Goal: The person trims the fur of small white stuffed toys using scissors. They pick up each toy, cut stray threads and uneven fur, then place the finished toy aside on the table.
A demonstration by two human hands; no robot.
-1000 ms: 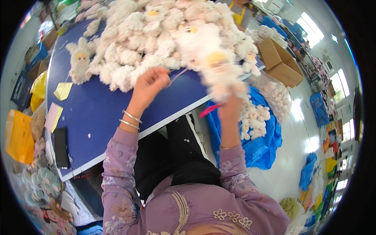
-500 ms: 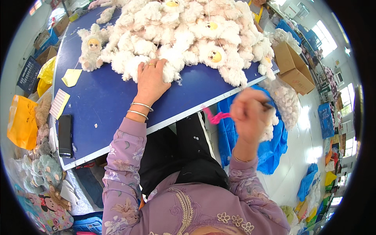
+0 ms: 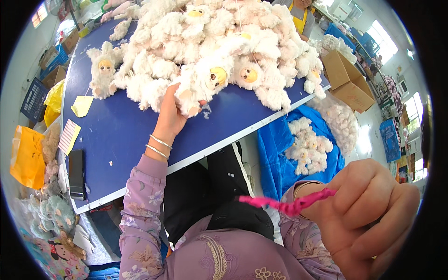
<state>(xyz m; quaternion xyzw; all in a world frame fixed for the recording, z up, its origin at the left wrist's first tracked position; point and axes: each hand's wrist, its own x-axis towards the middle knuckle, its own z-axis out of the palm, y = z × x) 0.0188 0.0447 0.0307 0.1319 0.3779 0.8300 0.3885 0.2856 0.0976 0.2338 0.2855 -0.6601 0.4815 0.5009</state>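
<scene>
On the blue-topped table, my left hand (image 3: pixel 173 112) grips a white fluffy plush doll (image 3: pixel 205 80) by its lower body, partly raised over the heap, its yellow-and-cream face turned up. Most of those fingers are hidden behind the doll. My right hand (image 3: pixel 368 219) is raised close to the camera at lower right, curled into a fist. From between its thumb and fingers comes a bright pink twisted cord (image 3: pixel 291 206), pointing left. Whatever else lies inside that fist is hidden. A big heap of similar plush dolls (image 3: pixel 163 28) covers the table's far part.
A separate doll (image 3: pixel 103 70) lies left of the heap. Along the table's left side are yellow paper (image 3: pixel 81 106), a sticker sheet (image 3: pixel 69 136) and a black phone-like object (image 3: pixel 76 175). A blue bag (image 3: pixel 270 163) holding dolls and a carton (image 3: pixel 347 81) stand right; a person (image 3: pixel 301 18) is beyond.
My left hand has taken hold of a doll and turned its face up. My right hand has swung down and right, closer to the camera, with the pink cord. The blue bag's dolls are uncovered.
</scene>
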